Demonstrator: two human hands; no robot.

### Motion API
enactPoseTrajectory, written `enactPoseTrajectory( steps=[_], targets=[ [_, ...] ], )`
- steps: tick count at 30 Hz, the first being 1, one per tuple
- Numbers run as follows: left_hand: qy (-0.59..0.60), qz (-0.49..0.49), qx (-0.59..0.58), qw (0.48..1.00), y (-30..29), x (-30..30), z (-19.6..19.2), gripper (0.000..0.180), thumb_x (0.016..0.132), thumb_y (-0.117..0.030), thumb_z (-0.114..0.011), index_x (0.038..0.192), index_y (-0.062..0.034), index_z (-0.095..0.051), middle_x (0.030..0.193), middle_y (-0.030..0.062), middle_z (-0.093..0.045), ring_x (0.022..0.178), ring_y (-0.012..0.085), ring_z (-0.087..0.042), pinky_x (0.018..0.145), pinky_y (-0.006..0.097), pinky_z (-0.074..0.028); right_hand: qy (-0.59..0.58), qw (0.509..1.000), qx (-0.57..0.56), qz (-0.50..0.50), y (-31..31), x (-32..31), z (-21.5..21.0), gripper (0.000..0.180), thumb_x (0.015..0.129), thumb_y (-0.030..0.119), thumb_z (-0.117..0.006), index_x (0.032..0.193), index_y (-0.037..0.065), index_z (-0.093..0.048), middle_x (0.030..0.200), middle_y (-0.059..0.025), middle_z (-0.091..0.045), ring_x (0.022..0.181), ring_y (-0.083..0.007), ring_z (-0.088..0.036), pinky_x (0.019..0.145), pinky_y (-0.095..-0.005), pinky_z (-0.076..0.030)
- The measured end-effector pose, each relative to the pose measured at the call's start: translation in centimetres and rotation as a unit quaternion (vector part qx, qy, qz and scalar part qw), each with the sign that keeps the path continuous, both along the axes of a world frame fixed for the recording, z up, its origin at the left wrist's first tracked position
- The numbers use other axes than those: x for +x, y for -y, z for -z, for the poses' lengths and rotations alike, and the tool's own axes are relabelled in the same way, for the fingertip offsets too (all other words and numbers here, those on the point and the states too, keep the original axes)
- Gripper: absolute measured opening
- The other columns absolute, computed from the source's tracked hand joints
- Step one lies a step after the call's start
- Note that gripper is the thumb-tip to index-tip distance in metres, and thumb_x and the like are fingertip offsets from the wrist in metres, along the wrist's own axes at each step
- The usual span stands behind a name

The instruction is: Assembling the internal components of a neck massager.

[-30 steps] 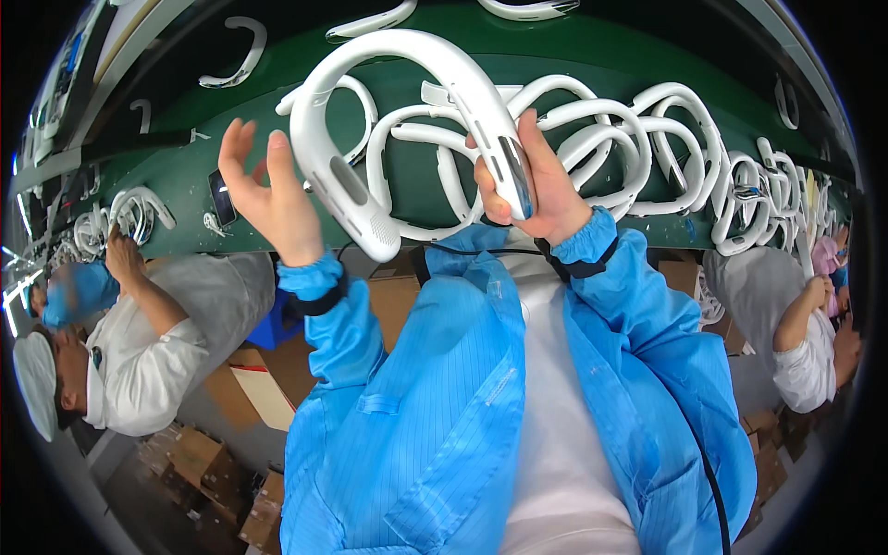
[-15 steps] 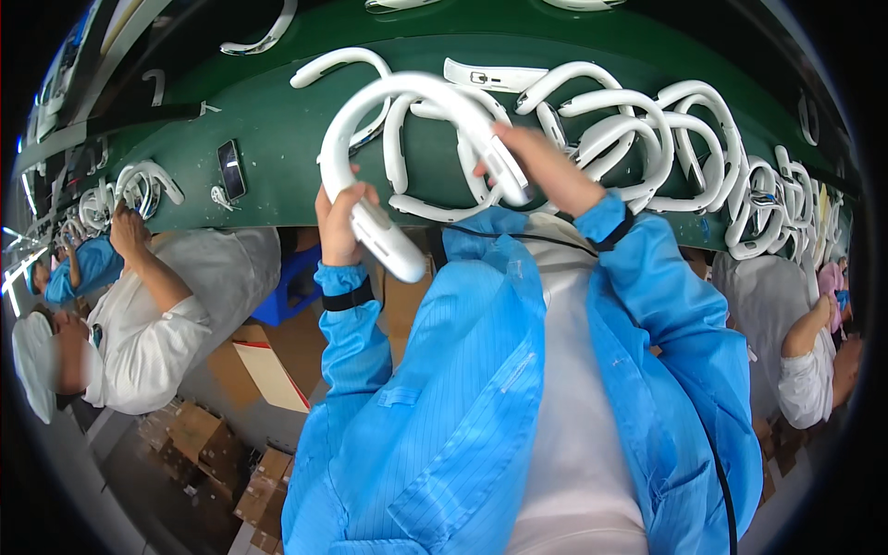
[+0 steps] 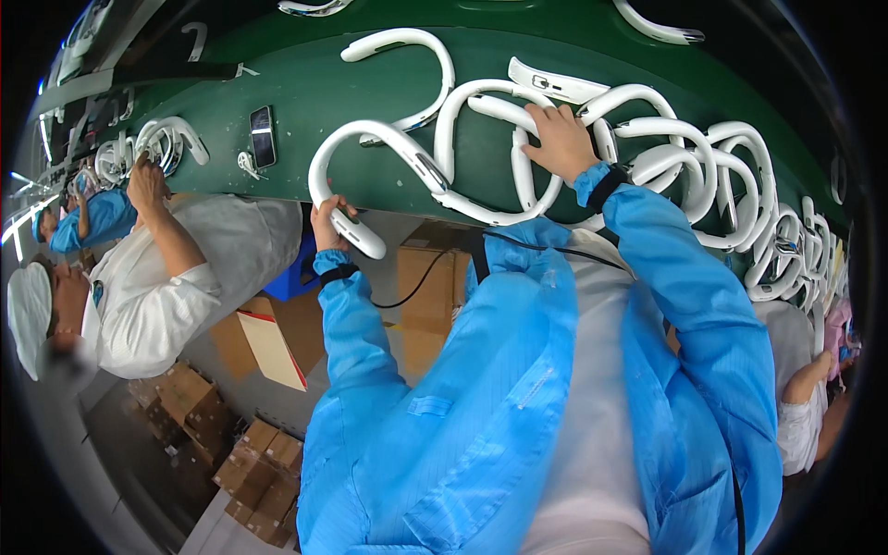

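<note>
Since the earlier frame the white U-shaped plastic neckband (image 3: 388, 162) has come down onto the green conveyor belt (image 3: 305, 92), the left hand (image 3: 331, 222) still closed around its near end. The arch points away, open ends toward the person, and the right hand (image 3: 560, 139) lies flat on its other arm. Similar white neckbands (image 3: 721, 166) crowd its right side, and a dark phone (image 3: 263, 135) lies to its left.

Bright, even light; fisheye-bent edges

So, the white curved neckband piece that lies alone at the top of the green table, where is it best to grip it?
Grip the white neckband at the middle of its arch, coming from above. It lies flat and apart from the pile, so the arch is free on both sides; its thicker ends look harder to close fingers around.
</note>
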State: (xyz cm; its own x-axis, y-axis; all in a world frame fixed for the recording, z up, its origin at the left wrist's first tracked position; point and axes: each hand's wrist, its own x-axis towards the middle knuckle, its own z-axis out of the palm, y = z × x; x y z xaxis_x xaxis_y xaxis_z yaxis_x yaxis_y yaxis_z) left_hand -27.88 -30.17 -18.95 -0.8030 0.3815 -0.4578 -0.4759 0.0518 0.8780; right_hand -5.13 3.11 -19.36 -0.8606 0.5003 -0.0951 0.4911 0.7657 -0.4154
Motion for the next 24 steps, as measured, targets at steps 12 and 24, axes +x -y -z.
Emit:
enactPoseTrajectory(
  steps=[12, 24],
  targets=[
    [0.081, -0.075, 0.048, 0.993, 4.6, -11.9, 3.7, 0.055, 0.071, -0.010, -0.051, 0.125, -0.0047, -0.040, 0.073, 0.0084, -0.049, 0.059, 0.0196, -0.050, 0.053, 0.028, -0.043, -0.130, 0.975, -0.078, -0.163, -0.1, -10.6, -1.8, 0.042, 0.069, 0.014, -0.064, 0.109, 0.008, -0.053, 0.103, -0.0078, -0.056, 0.103, -0.0280, -0.046, 0.087, -0.0413, -0.038],
    [0.133, -0.157, 0.105, 0.973, 7.9, -7.7, 6.7, 0.052, 0.067, -0.013, -0.051, 0.119, -0.0082, -0.044, 0.070, 0.0084, -0.048, 0.057, 0.0203, -0.049, 0.051, 0.028, -0.042, 0.001, 0.968, -0.036, -0.249, 2.5, -19.2, 1.0, 0.020, 0.068, 0.026, -0.060, 0.079, 0.009, -0.059, 0.078, -0.0095, -0.059, 0.081, -0.0265, -0.057, 0.078, -0.0416, -0.039]
  ],
)
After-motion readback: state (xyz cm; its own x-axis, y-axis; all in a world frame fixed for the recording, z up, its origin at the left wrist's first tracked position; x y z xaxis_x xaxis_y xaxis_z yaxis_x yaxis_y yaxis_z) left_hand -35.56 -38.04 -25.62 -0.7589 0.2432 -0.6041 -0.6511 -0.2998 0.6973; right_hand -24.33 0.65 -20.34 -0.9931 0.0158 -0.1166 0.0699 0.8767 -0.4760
